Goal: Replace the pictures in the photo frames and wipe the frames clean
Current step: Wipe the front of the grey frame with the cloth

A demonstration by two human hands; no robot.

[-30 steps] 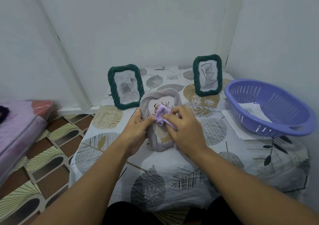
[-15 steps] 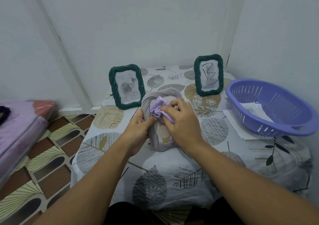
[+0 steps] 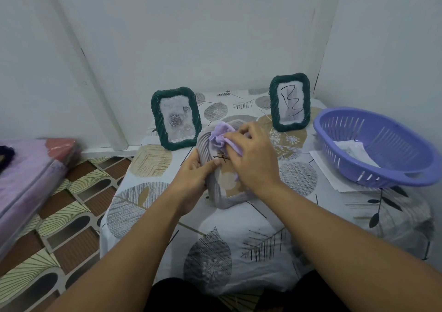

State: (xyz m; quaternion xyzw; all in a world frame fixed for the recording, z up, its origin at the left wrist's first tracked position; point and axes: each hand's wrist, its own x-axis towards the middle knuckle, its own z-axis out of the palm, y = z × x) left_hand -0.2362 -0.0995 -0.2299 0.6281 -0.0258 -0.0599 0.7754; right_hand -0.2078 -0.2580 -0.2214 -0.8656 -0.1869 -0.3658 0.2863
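Observation:
A grey rope-edged photo frame (image 3: 216,192) lies face up on the leaf-patterned tablecloth (image 3: 215,252). My left hand (image 3: 195,176) grips its left edge, thumb on the glass. My right hand (image 3: 251,161) holds a bunched lilac cloth (image 3: 221,136) against the frame's upper part and hides much of the glass. Behind stand two dark green frames: the left one (image 3: 175,118) shows a rose picture, the right one (image 3: 290,102) a sheet with a black scrawl.
A purple slotted basket (image 3: 382,149) with paper inside sits at the right on white sheets (image 3: 334,180). White walls close in behind and to the right. A lilac covered mattress (image 3: 26,175) lies at the left on the patterned floor.
My right hand has slid the lilac cloth up the grey frame from its middle to its top edge. My left hand has kept its grip on the frame's left side.

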